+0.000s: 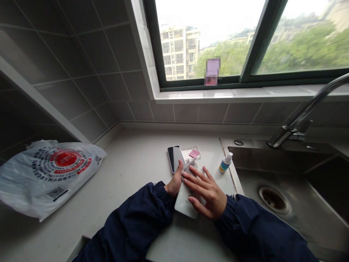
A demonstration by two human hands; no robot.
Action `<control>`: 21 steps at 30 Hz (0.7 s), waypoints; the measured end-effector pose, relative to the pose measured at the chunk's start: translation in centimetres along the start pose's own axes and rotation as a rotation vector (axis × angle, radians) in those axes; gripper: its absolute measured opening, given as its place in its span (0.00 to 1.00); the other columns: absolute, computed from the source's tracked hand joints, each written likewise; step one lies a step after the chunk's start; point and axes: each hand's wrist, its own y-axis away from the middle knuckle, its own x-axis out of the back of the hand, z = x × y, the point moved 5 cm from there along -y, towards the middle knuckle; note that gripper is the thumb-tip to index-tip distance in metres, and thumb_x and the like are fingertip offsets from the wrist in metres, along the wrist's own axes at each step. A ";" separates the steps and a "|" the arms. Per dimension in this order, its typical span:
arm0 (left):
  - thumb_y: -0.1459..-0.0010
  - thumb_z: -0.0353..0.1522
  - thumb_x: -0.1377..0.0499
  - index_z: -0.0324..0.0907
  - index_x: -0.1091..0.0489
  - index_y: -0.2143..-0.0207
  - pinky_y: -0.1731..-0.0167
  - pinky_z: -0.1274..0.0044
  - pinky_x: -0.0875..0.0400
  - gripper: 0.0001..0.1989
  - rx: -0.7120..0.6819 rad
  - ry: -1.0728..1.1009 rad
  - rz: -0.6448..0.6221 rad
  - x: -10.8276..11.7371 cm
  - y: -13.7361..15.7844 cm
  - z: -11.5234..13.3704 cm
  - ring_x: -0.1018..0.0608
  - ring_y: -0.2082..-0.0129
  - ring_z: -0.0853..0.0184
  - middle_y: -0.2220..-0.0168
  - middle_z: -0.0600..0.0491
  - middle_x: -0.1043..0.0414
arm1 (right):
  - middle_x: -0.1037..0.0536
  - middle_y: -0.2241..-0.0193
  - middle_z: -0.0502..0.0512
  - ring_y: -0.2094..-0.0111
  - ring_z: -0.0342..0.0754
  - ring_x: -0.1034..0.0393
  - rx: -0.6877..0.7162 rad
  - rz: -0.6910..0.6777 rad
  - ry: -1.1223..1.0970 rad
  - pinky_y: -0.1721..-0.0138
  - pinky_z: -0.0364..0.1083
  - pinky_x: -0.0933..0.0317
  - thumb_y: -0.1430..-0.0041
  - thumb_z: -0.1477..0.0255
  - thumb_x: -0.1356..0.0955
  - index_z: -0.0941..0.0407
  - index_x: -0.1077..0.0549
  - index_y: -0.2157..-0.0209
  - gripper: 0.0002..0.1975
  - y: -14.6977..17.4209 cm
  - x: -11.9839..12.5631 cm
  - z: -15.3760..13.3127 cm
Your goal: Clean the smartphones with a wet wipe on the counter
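Observation:
A flat white packet with small print lies tilted between my hands above the counter. My left hand grips its left edge, thumb pointing up. Across its face rests my right hand, fingers stretched out and slightly spread, the tips near a crumpled greyish flap at the packet's top end. Just beyond my left thumb, a smartphone lies with its dark screen up. Beside it is a clear phone case with a pink slip on it. Part of the packet is hidden under my right hand.
A small white spray bottle with a blue and yellow label stands beside the steel sink on the right. The faucet arches over it. A printed white plastic bag lies on the left of the counter.

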 end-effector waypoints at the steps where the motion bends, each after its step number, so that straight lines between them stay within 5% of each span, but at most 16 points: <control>1: 0.42 0.61 0.59 0.32 0.32 0.45 0.49 0.68 0.33 0.45 0.020 0.023 -0.008 -0.1 0.0 0.0 0.22 0.53 0.54 0.59 0.38 0.23 | 0.33 0.39 0.58 0.32 0.58 0.51 0.004 -0.006 -0.008 0.32 0.64 0.67 0.38 0.68 0.36 0.57 0.36 0.38 0.26 0.0 0.0 -0.1; 10: 0.45 0.64 0.63 0.26 0.34 0.44 0.58 0.74 0.31 0.53 0.040 0.152 -0.004 0.0 0.0 0.6 0.22 0.58 0.59 0.57 0.36 0.24 | 0.21 0.49 0.54 0.39 0.56 0.37 0.086 0.042 -0.140 0.32 0.63 0.58 0.41 0.73 0.33 0.54 0.26 0.50 0.17 -0.2 1.0 -1.8; 15: 0.45 0.64 0.63 0.28 0.33 0.44 0.65 0.74 0.32 0.52 0.031 0.120 0.008 0.2 -0.2 0.5 0.23 0.69 0.62 0.64 0.41 0.23 | 0.17 0.59 0.52 0.51 0.52 0.25 0.104 0.170 -0.143 0.38 0.58 0.42 0.41 0.76 0.31 0.54 0.24 0.59 0.08 -0.3 1.4 -2.4; 21: 0.49 0.67 0.65 0.24 0.32 0.46 0.71 0.76 0.35 0.58 0.029 0.082 -0.001 0.4 -0.5 0.5 0.29 0.76 0.66 0.74 0.45 0.28 | 0.19 0.61 0.57 0.55 0.52 0.25 0.014 0.241 -0.186 0.49 0.54 0.32 0.43 0.78 0.28 0.55 0.25 0.62 0.07 0.0 0.9 -1.7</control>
